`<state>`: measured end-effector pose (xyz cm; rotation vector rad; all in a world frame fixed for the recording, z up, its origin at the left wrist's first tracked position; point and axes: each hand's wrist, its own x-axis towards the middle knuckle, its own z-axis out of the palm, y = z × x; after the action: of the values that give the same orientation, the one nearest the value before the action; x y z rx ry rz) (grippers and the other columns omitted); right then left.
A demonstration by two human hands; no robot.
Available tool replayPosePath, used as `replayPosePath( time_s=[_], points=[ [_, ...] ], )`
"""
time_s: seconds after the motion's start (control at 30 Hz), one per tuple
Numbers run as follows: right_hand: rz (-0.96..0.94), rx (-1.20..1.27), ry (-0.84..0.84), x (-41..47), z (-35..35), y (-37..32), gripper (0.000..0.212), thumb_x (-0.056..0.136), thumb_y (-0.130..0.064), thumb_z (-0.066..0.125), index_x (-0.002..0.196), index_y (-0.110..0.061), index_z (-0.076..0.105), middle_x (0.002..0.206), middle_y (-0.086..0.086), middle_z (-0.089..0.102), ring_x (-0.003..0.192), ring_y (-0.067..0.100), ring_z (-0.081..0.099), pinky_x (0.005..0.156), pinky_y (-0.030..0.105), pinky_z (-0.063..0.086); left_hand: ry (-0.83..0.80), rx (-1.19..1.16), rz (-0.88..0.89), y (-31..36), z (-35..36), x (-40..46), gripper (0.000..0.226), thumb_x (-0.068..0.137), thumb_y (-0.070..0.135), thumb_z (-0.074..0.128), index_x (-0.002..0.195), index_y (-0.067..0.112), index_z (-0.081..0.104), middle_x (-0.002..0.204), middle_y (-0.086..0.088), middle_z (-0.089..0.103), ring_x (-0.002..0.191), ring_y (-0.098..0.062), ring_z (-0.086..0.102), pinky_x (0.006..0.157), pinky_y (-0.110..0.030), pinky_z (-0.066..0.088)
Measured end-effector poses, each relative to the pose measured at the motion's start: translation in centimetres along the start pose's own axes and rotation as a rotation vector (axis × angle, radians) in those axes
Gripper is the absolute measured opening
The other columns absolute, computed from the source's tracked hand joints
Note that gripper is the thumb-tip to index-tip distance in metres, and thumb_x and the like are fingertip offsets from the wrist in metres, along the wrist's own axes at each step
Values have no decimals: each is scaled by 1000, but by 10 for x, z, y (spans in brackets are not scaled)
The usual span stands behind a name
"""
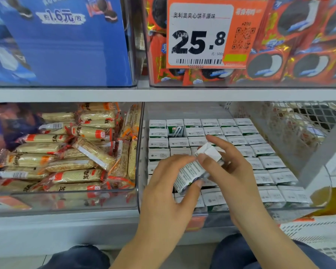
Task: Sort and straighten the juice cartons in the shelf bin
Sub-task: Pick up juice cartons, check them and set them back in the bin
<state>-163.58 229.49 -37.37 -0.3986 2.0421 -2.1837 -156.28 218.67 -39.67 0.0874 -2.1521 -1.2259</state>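
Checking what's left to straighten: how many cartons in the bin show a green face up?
1: the green-faced carton, near the back left, second column. More may be hidden.

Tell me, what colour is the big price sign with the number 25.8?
The price sign is orange with a white panel and black numbers, seen in the head view.

I'm looking at two shelves. On the lower one, the carton bin (211,111) is sitting right of the snack bin (66,200), the two just beside each other. Cartons (239,140) are standing in rows inside the right bin, front to back. One carton (194,169) is lying tilted above the front rows, between my left hand (169,183) and right hand (231,167). A mesh panel (291,123) is standing right of the carton bin. On the upper shelf, a price tag (200,33) is hanging before the cookie packs (299,45), with a box (62,41) left of them.
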Motion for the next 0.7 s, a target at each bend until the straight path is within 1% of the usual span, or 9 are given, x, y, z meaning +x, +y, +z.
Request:
replayPosePath(
  time_s=[0.1,0.17,0.23,0.3,0.37,0.43,0.5,0.6,0.7],
  points=[
    [36,108,-57,0,-2,-1,56,59,-38,72,114,-28,65,89,-9,74,80,5,69,67,16,54,12,-94,-57,-2,-2,1,28,86,34,63,112,43,58,115,24,59,108,1,57,87,-13,44],
    [49,149,-109,0,-5,-3,56,62,-36,75,116,-26,65,95,-2,75,87,10,70,68,15,53,12,-249,-174,-4,-3,3,23,88,39,61,112,41,59,109,19,65,91,-3,64,78,-19,51],
    [42,154,-146,0,-8,-4,51,68,-28,78,118,-23,65,98,4,74,90,16,70,70,18,53,13,-401,-258,-4,-5,6,22,89,39,57,111,37,60,103,15,68,77,-4,66,68,-15,50],
    [17,139,-134,0,-9,-3,48,68,-26,74,116,-21,67,96,5,74,87,17,70,68,20,54,-24,-441,-277,-4,-7,8,23,90,39,54,112,35,60,103,16,69,83,-2,67,68,-12,49],
    [-5,133,-100,-1,-9,-3,44,66,-28,72,110,-23,70,93,4,75,81,14,70,65,19,53,-118,-432,-275,-3,-6,7,26,91,45,59,116,39,57,103,19,68,88,0,65,71,-12,48],
    [-22,137,-67,-2,-8,-2,41,62,-29,74,103,-25,72,88,3,74,74,11,68,62,18,52,-184,-330,-267,-3,-4,4,40,78,53,64,116,50,51,102,24,64,86,1,62,71,-11,47],
    [-34,118,-54,-2,-7,0,40,59,-30,75,98,-27,72,84,2,74,69,9,66,60,17,52,-178,-238,-250,-4,-1,3,47,72,52,69,115,50,49,99,27,62,84,4,60,70,-8,44],
    [-39,83,-105,-3,-8,-2,42,61,-31,74,102,-25,73,88,1,74,74,12,68,62,20,54,-169,-272,-262,-7,-1,4,49,73,47,72,117,41,51,102,19,65,90,-1,63,75,-12,48],
    [-20,129,-189,-1,-13,-4,41,68,-28,70,108,-23,73,95,4,74,85,17,70,66,23,55,-173,-352,-286,-10,-3,6,50,70,50,70,116,40,53,105,18,67,97,-2,65,81,-19,52]
  ],
)
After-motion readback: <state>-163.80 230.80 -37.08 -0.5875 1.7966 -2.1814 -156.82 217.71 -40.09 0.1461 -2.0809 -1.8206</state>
